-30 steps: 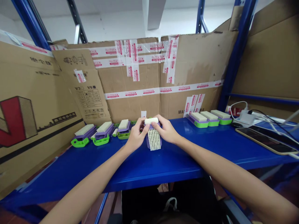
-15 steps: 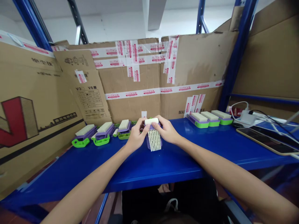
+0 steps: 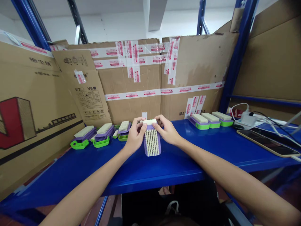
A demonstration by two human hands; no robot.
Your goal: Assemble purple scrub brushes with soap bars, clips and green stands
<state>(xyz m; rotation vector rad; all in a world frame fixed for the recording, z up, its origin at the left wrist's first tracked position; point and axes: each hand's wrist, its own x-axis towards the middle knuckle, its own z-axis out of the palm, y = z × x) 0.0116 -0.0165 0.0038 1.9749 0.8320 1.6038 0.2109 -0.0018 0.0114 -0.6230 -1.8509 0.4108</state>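
Note:
Both of my hands hold a purple scrub brush (image 3: 152, 142) with cream bristles that face me. My left hand (image 3: 135, 134) is closed on its far left side, thumb on the front. On the far right side, my right hand (image 3: 168, 130) pinches it with thumb and fingers. A white cylindrical piece (image 3: 150, 121) runs across the brush's top end, between the two hands. A bit of green shows behind it; the back of the brush is hidden. Just left of my left hand lies a purple brush (image 3: 124, 126) with a green part (image 3: 122, 137) at its front.
Farther left on the blue table (image 3: 164, 172) lie more purple brushes (image 3: 103, 129) with green parts. Several brushes with green bases (image 3: 202, 126) stand back right, near a phone (image 3: 268, 142), cables and a white plug (image 3: 249, 118). Cardboard walls (image 3: 134, 78) enclose the back and sides.
The brush has tilted so that its bristled face and purple rim show more fully toward me. My fingers have shifted slightly around its top end.

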